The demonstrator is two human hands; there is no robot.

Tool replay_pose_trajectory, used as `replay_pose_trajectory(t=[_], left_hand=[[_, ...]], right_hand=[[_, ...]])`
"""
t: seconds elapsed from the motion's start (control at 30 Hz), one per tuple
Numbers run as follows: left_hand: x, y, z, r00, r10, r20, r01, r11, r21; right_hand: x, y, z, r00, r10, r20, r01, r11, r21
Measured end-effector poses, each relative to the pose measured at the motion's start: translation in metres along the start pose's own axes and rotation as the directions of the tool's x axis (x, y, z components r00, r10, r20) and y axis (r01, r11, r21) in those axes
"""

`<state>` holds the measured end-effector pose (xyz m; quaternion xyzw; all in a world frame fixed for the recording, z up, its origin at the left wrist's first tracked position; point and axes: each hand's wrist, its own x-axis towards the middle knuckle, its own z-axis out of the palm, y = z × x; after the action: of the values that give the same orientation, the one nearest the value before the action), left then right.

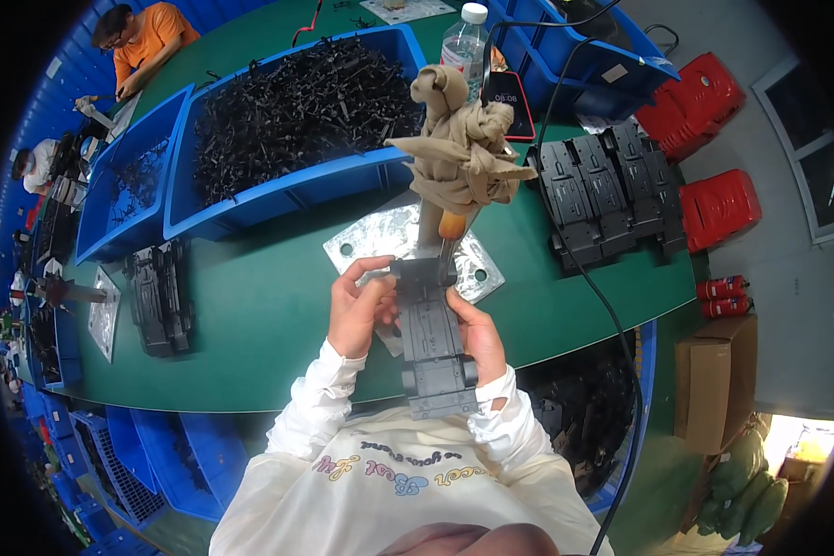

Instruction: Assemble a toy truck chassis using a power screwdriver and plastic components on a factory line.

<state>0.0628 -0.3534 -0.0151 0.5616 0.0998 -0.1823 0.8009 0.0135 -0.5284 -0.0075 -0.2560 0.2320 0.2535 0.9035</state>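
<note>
A long, ribbed black plastic housing (431,334) lies lengthwise in front of me, its near end close to my shirt. Its far end is under a metal post fixture whose top is wrapped in tan cloth (468,139). My left hand (357,310) is closed at the housing's far left edge, the index finger reaching to the corner; a small piece in those fingers cannot be made out. Along the right edge, my right hand (477,335) grips the housing, thumb near its far end. Just above that end is a tool with an orange handle (451,225).
A large blue bin (287,190) of small black parts stands far left, beside a smaller blue bin (97,227). More black housings (612,190) lie to the right, one (160,301) to the left. A black cable (612,320) hangs at right. A person in orange (162,28) sits far left.
</note>
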Motion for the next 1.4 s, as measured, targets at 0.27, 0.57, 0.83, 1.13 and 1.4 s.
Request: replay_pose_trajectory(t=[0.27, 0.57, 0.83, 1.13, 1.4], left_hand=[[0.005, 0.004, 0.002, 1.000, 0.011, 0.006, -0.011, 1.000, 0.005], [0.003, 0.004, 0.001, 1.000, 0.021, 0.009, -0.021, 1.000, -0.001], [0.001, 0.006, 0.006, 1.000, 0.017, -0.005, -0.017, 1.000, -0.012], [0.000, 0.006, 0.005, 1.000, 0.014, 0.010, -0.014, 1.000, -0.010], [0.001, 0.007, 0.005, 1.000, 0.018, 0.011, -0.018, 1.000, -0.005]], right_hand=[[0.011, 0.000, -0.013, 1.000, -0.003, 0.000, 0.003, 1.000, 0.029], [0.007, 0.003, -0.008, 1.000, 0.002, 0.019, -0.004, 0.996, 0.089], [0.002, 0.001, -0.002, 0.999, 0.015, 0.033, -0.019, 0.990, 0.143], [0.004, 0.002, -0.005, 1.000, 0.006, -0.008, -0.005, 0.996, 0.087], [0.002, 0.000, -0.002, 1.000, -0.012, 0.011, 0.011, 0.997, 0.071]])
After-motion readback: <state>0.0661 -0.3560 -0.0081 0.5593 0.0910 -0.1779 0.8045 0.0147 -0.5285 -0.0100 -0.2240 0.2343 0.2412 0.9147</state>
